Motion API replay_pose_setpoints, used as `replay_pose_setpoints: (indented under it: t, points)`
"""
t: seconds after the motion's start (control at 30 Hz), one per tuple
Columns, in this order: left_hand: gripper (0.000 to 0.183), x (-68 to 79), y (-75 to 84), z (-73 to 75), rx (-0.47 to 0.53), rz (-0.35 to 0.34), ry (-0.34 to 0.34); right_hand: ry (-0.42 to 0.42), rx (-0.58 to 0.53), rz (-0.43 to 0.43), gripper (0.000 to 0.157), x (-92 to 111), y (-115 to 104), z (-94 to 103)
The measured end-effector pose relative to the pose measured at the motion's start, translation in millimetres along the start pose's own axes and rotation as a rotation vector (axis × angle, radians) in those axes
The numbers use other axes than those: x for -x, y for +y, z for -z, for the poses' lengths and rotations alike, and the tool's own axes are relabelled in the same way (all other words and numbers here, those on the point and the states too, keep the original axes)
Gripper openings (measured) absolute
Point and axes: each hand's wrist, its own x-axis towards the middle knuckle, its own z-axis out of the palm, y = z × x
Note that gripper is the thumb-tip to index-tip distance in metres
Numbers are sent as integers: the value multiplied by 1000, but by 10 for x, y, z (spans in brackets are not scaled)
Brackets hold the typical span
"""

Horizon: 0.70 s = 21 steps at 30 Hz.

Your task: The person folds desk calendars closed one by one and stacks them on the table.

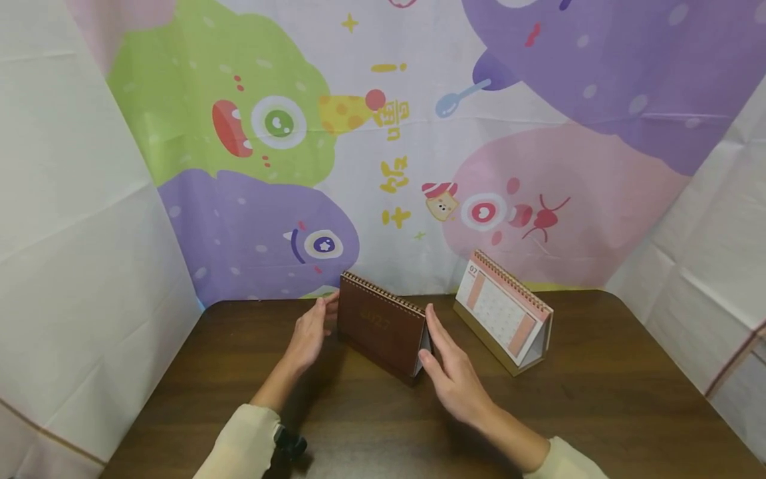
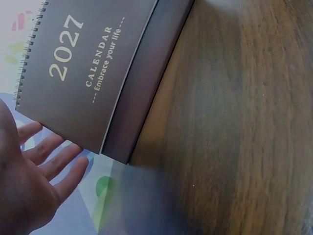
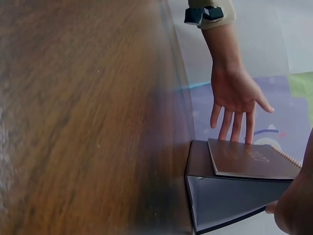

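A brown desk calendar [image 1: 380, 322] with a spiral-bound top edge stands upright, tent-like, on the table. In the left wrist view, gold print on its cover [image 2: 68, 63] reads 2027 CALENDAR. My left hand [image 1: 308, 336] is at its left end, fingers extended and fingertips right at the side edge. On the opposite end is my right hand [image 1: 457, 379], with straight fingers along the open side and the thumb apart from them. The right wrist view shows the hollow triangular end of the calendar's stand [image 3: 234, 196], and the right hand [image 3: 296, 203] partly cut off by the frame.
A second desk calendar [image 1: 499, 309], white and pink with a 07 page, stands to the right of the brown one. Both are on a dark wooden table [image 1: 371, 432]. A cartoon-printed cloth [image 1: 413, 266] hangs behind, with white cloth at either side [image 1: 90, 199].
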Motion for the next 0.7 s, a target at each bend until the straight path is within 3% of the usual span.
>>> replay_pose_setpoints:
  t: [0.07, 0.17, 0.7]
  points:
    - [66, 73, 285, 18, 12, 39, 15, 4, -2, 1, 68, -4, 21, 8]
    - [63, 117, 466, 15, -2, 84, 33, 8, -2, 7, 68, -4, 49, 18]
    - [60, 257, 510, -10, -19, 119, 53, 75, 30, 10, 68, -78, 191, 56]
